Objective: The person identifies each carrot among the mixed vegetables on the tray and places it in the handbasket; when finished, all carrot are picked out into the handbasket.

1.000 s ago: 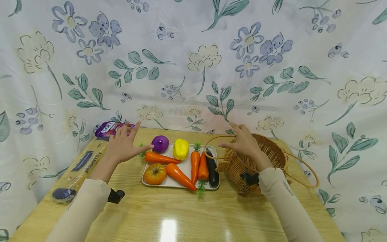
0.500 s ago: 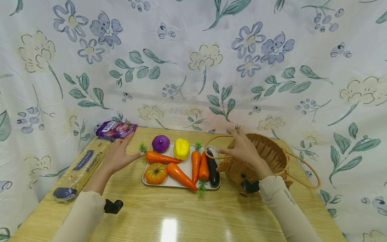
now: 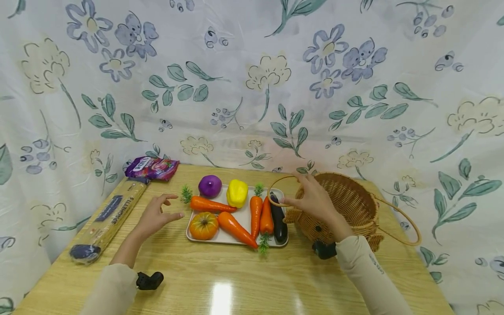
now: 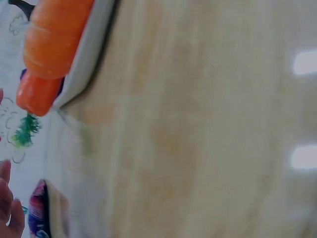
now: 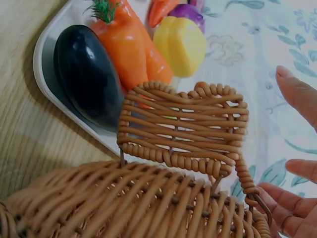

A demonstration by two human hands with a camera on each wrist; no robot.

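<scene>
My right hand (image 3: 315,199) is at the left side of an animal-shaped wicker basket (image 3: 342,197), by its thin loop handle (image 3: 281,178). In the right wrist view, the thumb stands away from the other fingers (image 5: 287,210), which lie close to the basket's woven ear (image 5: 183,126); whether they touch it I cannot tell. My left hand (image 3: 155,214) hovers over the table with loosely bent fingers and holds nothing. Between the hands lies a white tray (image 3: 244,216) with several carrots (image 3: 237,229), a pumpkin (image 3: 204,225), a yellow pepper (image 3: 237,193), a purple onion (image 3: 210,186) and an eggplant (image 3: 278,221).
A pack of spaghetti (image 3: 110,218) lies along the table's left edge. Behind it is a purple snack bag (image 3: 152,168). A floral curtain (image 3: 236,87) hangs at the back of the wooden table (image 3: 189,280).
My left hand has drawn back from near the purple bag toward the front, its fingers bending more. My right hand stays by the basket, which has turned slightly and shifted a little right.
</scene>
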